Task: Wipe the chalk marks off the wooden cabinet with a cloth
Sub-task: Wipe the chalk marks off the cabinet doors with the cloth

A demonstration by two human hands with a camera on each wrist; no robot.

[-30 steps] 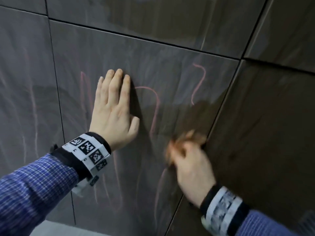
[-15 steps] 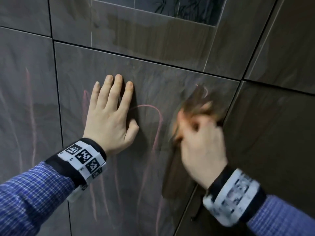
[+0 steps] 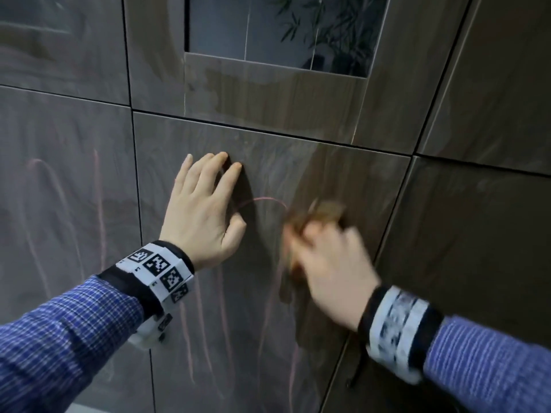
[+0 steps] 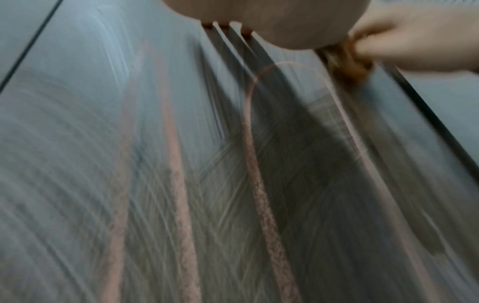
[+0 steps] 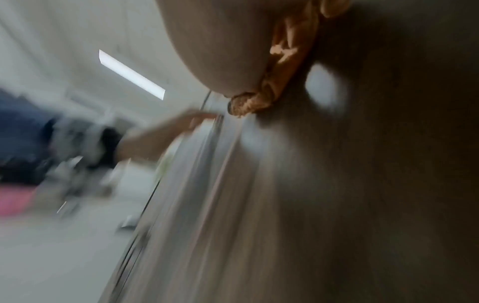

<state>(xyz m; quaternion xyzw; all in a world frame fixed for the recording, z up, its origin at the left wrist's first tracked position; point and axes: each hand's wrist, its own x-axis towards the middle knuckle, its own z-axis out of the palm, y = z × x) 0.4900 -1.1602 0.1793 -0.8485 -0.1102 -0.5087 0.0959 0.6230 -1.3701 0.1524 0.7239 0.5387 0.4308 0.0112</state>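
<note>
The dark wooden cabinet door (image 3: 343,180) carries pink chalk marks: an arch (image 3: 265,200) (image 4: 261,75) between my hands and long faint strokes lower down (image 3: 205,338). My left hand (image 3: 202,210) lies flat on the door with straight fingers, left of the arch. My right hand (image 3: 325,257), blurred by motion, grips a bunched brown cloth (image 3: 322,214) (image 5: 274,82) (image 4: 347,61) and presses it against the door just right of the arch.
The panel to the left also has pink chalk strokes (image 3: 98,198). Above the door a glass window (image 3: 280,28) shows plant leaves. A vertical seam (image 3: 393,210) divides this door from the panel on the right.
My right hand swept the cloth up over the hooked mark at the upper right, which is now gone, then came back down. The view tilted upward. My left hand stayed flat.
</note>
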